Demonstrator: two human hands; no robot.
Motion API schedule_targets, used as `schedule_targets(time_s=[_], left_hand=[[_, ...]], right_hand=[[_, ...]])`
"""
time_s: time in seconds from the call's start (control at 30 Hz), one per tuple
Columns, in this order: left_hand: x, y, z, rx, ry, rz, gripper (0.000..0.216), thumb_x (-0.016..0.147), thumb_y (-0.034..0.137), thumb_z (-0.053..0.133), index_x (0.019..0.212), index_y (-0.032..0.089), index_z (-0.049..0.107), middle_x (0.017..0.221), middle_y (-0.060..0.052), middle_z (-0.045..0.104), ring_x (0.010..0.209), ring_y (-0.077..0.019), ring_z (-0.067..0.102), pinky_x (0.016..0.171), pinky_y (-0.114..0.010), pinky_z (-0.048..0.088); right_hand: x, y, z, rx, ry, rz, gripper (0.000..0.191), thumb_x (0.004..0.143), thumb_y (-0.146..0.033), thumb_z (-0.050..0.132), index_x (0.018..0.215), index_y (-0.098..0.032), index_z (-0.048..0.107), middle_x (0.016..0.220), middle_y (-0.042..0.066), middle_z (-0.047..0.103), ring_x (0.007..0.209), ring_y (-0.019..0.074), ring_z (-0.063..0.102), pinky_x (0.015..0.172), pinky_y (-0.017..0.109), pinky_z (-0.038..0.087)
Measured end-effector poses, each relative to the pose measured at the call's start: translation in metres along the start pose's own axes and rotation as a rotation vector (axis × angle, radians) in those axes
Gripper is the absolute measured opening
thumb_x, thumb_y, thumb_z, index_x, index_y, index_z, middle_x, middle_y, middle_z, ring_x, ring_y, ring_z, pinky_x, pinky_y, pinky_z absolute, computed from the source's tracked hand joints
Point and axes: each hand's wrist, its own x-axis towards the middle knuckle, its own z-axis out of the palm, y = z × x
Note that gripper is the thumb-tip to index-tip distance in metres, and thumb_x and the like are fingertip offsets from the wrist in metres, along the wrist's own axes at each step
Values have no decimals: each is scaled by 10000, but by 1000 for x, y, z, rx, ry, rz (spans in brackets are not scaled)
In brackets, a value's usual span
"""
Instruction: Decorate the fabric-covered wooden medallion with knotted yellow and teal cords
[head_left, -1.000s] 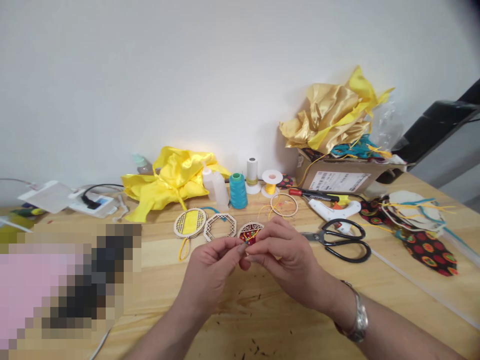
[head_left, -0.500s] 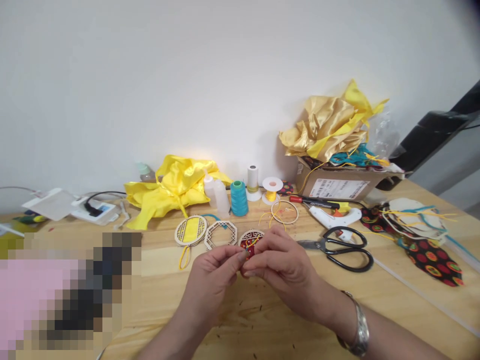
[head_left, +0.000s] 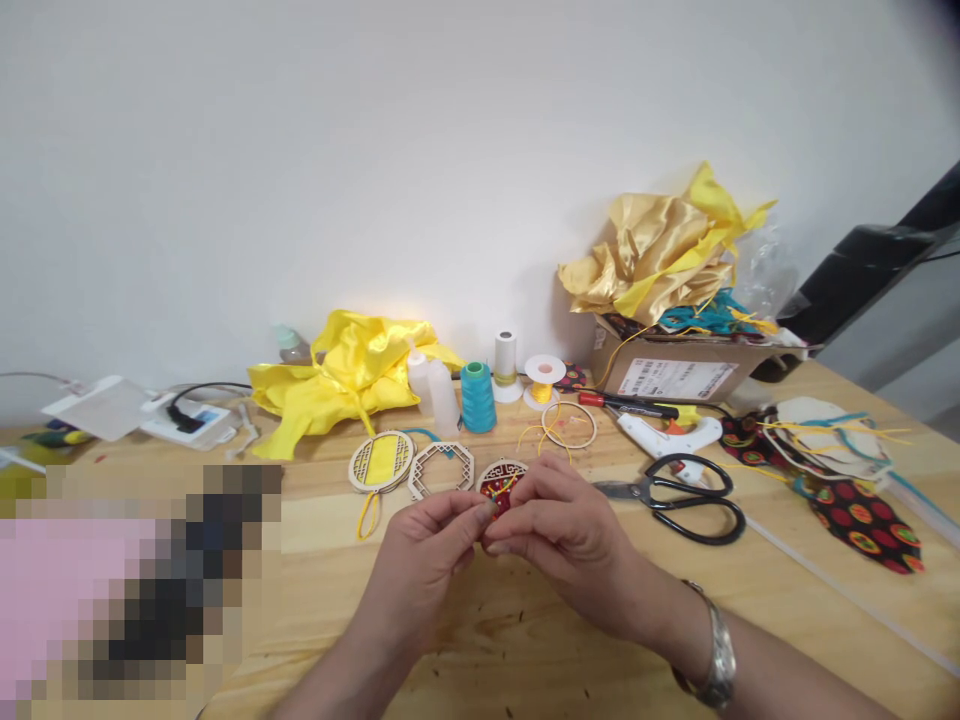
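My left hand (head_left: 442, 535) and my right hand (head_left: 562, 525) meet at the fingertips low over the table, both closed in a pinch. A thin yellow cord (head_left: 505, 488) shows between their fingers; its ends are hidden. Just behind the fingertips is a round wooden lattice ornament (head_left: 504, 467) backed with dark red patterned fabric, partly covered by my right hand. To its left lie an octagonal wooden frame (head_left: 468, 465) and a round lattice ornament with yellow fabric (head_left: 382, 462), a yellow loop hanging from it. Black-handled scissors (head_left: 651, 490) rest right of my right hand.
Behind stand a teal thread cone (head_left: 478, 398), white squeeze bottles (head_left: 441, 398), a yellow cord spool (head_left: 544, 380) and yellow cloth (head_left: 345, 375). A wooden ring (head_left: 592, 428), marker (head_left: 637, 405) and glue gun (head_left: 667, 440) lie rightward, before a cardboard box (head_left: 675, 375) of fabric scraps.
Almost nothing differs. Both hands keep the same pinch at the same spot, with only a slight shift of the fingers and of the view.
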Motion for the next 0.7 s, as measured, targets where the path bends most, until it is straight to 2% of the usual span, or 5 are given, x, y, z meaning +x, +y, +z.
schedule_targets(time_s=[0.2, 0.33, 0.43, 0.57, 0.7], left_hand=[[0, -2, -1, -28, -34, -4, 130, 648, 265, 732, 645, 137, 713, 516, 9, 594, 464, -47, 375, 445, -173, 258], [0, -2, -3, -77, -106, -29, 123, 698, 261, 701, 671, 141, 711, 515, 4, 601, 460, -44, 388, 439, -168, 250], [0, -1, -3, -133, -118, -59, 124, 701, 246, 701, 642, 137, 689, 516, 1, 607, 439, -34, 370, 423, -163, 228], [0, 1, -3, -212, -112, -84, 112, 685, 230, 715, 634, 136, 681, 502, -6, 611, 440, -36, 387, 410, -154, 225], [1, 1, -3, -255, -109, -110, 95, 658, 212, 731, 643, 128, 691, 495, -10, 605, 463, -48, 440, 394, -146, 224]], right_hand=[[2, -4, -1, 54, -34, 32, 83, 828, -226, 616, 880, -236, 681, 773, 8, 604, 787, 145, 508, 743, 311, 413], [3, -9, -7, 167, -76, 52, 324, 787, -290, 665, 1096, -219, 595, 798, 8, 599, 788, 153, 514, 769, 325, 417], [2, -10, -12, 250, -14, 66, 311, 888, -299, 510, 1173, -179, 540, 838, 33, 598, 781, 153, 532, 751, 329, 428], [4, -2, -14, 93, 175, 81, 196, 893, -137, 475, 1027, -202, 602, 843, 25, 617, 783, 135, 535, 722, 293, 427], [7, 5, -13, -70, 99, -112, 150, 823, -83, 578, 896, -201, 631, 821, 23, 621, 773, 148, 501, 718, 309, 418]])
